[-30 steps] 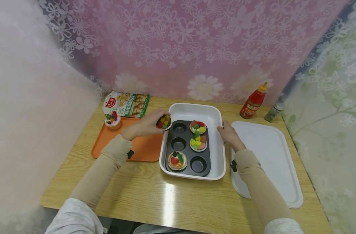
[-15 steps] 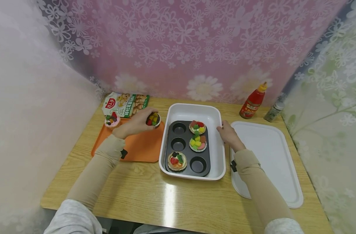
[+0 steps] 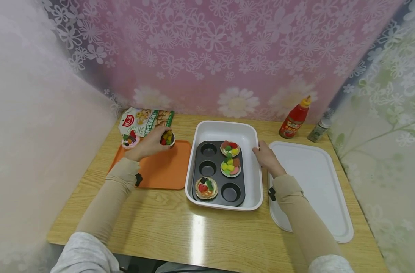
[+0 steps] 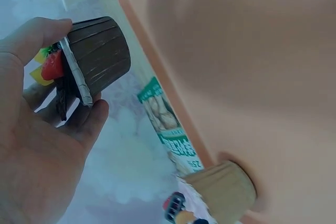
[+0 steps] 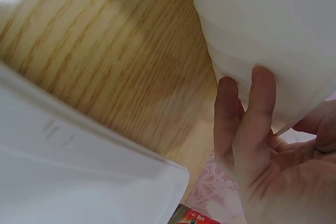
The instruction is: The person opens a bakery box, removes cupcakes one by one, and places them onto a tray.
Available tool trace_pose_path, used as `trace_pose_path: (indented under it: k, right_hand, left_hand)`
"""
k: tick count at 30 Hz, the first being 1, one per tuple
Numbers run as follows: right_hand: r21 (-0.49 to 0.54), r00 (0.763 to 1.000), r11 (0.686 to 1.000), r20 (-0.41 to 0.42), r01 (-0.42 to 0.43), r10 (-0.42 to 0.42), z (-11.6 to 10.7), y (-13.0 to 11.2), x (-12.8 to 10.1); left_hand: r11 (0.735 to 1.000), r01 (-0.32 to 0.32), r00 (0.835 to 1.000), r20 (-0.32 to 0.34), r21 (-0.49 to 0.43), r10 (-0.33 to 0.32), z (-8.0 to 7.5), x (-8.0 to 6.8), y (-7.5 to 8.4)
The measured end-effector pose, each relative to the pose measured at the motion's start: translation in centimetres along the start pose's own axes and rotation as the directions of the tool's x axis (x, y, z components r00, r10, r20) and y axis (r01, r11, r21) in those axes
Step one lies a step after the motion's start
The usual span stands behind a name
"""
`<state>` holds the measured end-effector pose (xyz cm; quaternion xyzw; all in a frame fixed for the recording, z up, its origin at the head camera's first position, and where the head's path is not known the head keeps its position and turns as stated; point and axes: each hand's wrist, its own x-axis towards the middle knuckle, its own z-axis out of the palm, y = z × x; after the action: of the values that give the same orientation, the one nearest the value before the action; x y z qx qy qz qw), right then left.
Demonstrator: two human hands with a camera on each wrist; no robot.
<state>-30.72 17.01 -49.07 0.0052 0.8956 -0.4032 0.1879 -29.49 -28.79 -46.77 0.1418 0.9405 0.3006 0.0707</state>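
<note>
My left hand (image 3: 158,141) grips a fruit-topped cupcake (image 3: 167,138) in a dark brown cup above the far edge of the orange tray (image 3: 159,170). In the left wrist view the cupcake (image 4: 97,56) lies tilted between my thumb and fingers (image 4: 94,116). A pink cupcake (image 3: 130,139) stands at the tray's far left corner. My right hand (image 3: 262,151) rests on the right rim of the white baking dish (image 3: 227,129), its fingers (image 5: 260,103) straight against the outer wall. Inside the dish a dark muffin pan (image 3: 219,172) carries three fruit tarts (image 3: 230,148).
A white tray (image 3: 313,182) lies right of the dish. A ketchup bottle (image 3: 295,119) and a small spice jar (image 3: 318,131) stand at the back right. A printed food packet (image 3: 146,120) lies behind the orange tray. Flowered curtains close in the table.
My left hand has carried the brown-cup cupcake leftwards, from the white dish's left rim to above the orange tray. The right hand has stayed on the dish.
</note>
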Motion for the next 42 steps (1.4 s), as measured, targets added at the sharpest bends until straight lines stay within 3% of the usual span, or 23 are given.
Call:
trace_pose_path:
  k: [9, 22, 42]
  right_hand:
    - [-0.001, 1.0, 1.0, 0.006, 0.006, -0.006, 0.0, 0.1, 0.1]
    - [-0.016, 1.0, 1.0, -0.005, 0.01, -0.01, 0.0, 0.1, 0.2]
    - [-0.023, 1.0, 1.0, -0.024, 0.019, -0.02, 0.3, 0.3, 0.2]
  left_hand:
    - [0.995, 0.059, 0.997, -0.055, 0.084, -0.055, -0.4, -0.4, -1.5]
    - [0.971, 0.174, 0.984, -0.062, 0.162, -0.166, -0.6, -0.5, -3.2]
    - [0.967, 0.176, 0.984, -0.038, 0.184, -0.172, -0.3, -0.5, -4.2]
